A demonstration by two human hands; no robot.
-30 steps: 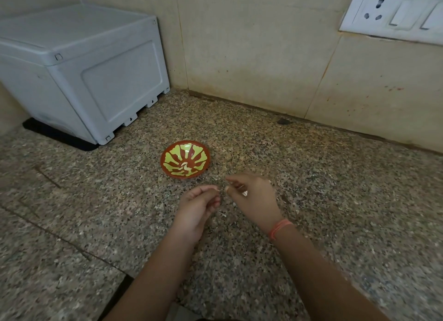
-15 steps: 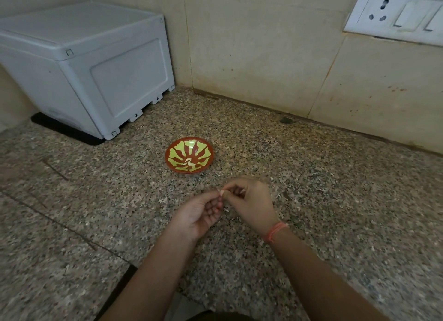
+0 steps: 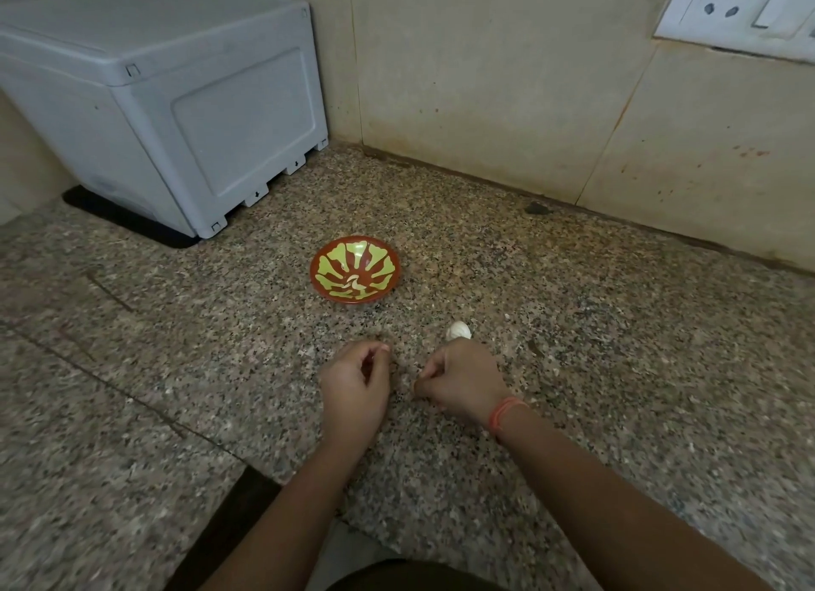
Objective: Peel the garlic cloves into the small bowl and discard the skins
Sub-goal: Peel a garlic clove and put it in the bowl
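My left hand [image 3: 353, 392] and right hand [image 3: 463, 383] curl; holding what, I cannot tell. The garlic [image 3: 458, 329] looks light and papery: pinch its tip.

Our left hand [image 3: 355, 392] and right hand [image 3: 463, 383] were near each other but apart above the speckled brown granite counter [image 3: 617, 370]. Both had curled fingers, and we could not tell whether either pinched anything. A white garlic piece [image 3: 458, 330] lay just beyond the right hand. Farther back sat the small red bowl with yellow-green petals [image 3: 335, 259], a pale scrap at its centre. A grey plastic box [image 3: 176, 105] stood at back left.
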